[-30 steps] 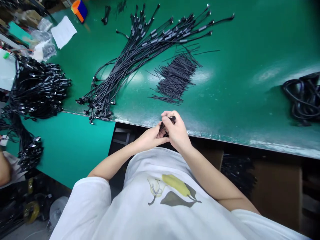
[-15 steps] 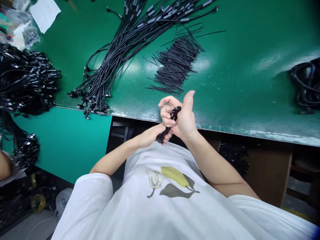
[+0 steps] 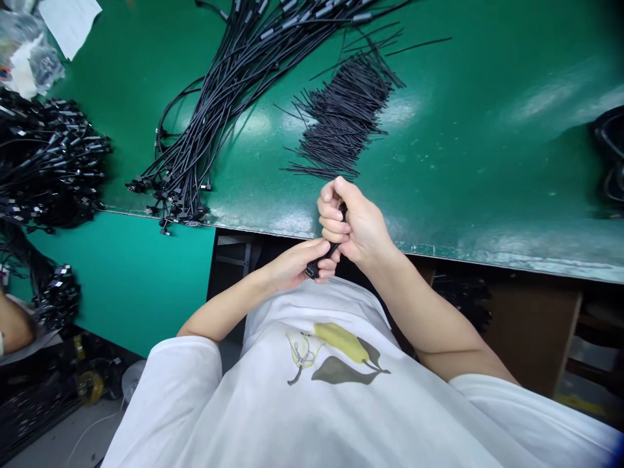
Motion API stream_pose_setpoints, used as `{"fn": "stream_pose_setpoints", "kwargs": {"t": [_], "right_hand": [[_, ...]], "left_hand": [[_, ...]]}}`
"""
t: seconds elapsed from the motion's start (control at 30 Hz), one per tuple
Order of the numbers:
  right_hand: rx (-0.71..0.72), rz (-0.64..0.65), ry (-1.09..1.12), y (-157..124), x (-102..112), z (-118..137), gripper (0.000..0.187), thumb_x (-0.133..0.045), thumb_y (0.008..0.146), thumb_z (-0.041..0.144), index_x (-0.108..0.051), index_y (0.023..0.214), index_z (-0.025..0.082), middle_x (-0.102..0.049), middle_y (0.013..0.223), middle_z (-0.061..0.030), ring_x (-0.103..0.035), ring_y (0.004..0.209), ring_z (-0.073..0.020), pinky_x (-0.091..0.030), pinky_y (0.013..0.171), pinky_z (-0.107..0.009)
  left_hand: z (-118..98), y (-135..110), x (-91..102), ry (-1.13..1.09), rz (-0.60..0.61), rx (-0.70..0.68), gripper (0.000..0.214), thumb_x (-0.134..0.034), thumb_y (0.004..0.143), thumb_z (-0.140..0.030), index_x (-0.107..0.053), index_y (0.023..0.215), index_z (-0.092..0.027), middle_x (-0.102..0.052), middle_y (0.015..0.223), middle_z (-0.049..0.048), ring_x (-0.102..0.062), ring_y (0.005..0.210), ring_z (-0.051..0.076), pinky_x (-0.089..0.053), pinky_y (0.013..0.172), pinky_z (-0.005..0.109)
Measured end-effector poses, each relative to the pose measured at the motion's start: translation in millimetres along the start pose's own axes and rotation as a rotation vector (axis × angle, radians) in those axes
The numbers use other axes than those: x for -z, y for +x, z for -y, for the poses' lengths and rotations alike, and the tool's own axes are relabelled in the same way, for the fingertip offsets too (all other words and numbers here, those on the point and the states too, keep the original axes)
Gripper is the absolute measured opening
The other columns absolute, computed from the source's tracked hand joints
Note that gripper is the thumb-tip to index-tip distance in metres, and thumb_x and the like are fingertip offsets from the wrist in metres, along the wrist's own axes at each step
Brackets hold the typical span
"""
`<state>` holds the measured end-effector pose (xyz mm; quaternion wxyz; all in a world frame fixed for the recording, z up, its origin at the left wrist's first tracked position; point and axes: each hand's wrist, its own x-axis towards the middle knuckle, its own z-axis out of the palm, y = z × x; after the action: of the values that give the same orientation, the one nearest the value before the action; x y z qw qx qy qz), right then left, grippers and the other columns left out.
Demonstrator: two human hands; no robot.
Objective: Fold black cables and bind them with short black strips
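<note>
Both hands meet at the near edge of the green table (image 3: pixel 463 169), just above my chest. My right hand (image 3: pixel 353 224) is closed in a fist round a folded black cable (image 3: pixel 319 263), thumb pressed over the top. My left hand (image 3: pixel 297 263) pinches the lower end of the same cable from below. A spread pile of short black ties (image 3: pixel 344 114) lies on the table right beyond my hands. A long fan of black cables with plugs (image 3: pixel 214 104) lies to the left of it.
A heap of black cables (image 3: pixel 46 159) sits at the far left, over a lighter green table (image 3: pixel 127 273). White paper (image 3: pixel 71 23) and plastic bags lie top left. Coiled black cable (image 3: pixel 611 156) is at the right edge. Another person's arm (image 3: pixel 12 325) shows lower left.
My right hand has gone from fingers and thumb spread to a fist closed round the cable. The view has tilted down a little, so the table items sit higher.
</note>
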<state>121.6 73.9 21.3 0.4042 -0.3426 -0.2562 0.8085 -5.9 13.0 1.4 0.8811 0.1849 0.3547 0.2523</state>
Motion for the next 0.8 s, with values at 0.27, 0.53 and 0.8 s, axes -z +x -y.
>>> {"fn": "stream_pose_setpoints", "kwargs": {"t": [0.27,0.53,0.8], "right_hand": [[0.069,0.081,-0.031,-1,-1,3,0.054,-0.062,0.081,0.069,-0.042,0.071,0.021,-0.028,0.051,0.0102,-0.014,0.036,-0.0012,-0.013,0.032,-0.015],[0.394,-0.052,-0.685,10,63,21,0.054,-0.045,0.091,0.070,-0.060,0.087,0.019,-0.061,0.078,-0.0030,-0.062,0.068,-0.0137,-0.051,0.065,-0.028],[0.578,-0.403,-1.666,88,150,77,0.024,-0.060,0.090,0.041,-0.061,0.092,0.017,-0.060,0.096,-0.0098,-0.057,0.080,-0.0210,-0.047,0.078,-0.038]], "left_hand": [[2,6,2.3,-0.133,0.041,-0.044,0.038,-0.079,0.074,-0.044,-0.065,0.084,-0.010,-0.042,0.064,-0.0024,-0.045,0.059,0.008,-0.037,0.055,0.023],[1,11,10.2,-0.122,-0.198,-0.196,0.041,-0.082,0.070,-0.045,-0.058,0.072,-0.012,-0.041,0.060,-0.0040,-0.041,0.054,0.006,-0.030,0.054,0.022],[-39,17,14.0,-0.031,-0.331,-0.406,0.037,-0.079,0.075,-0.043,-0.059,0.073,-0.013,-0.040,0.061,-0.0042,-0.039,0.054,0.006,-0.031,0.054,0.021]]}}
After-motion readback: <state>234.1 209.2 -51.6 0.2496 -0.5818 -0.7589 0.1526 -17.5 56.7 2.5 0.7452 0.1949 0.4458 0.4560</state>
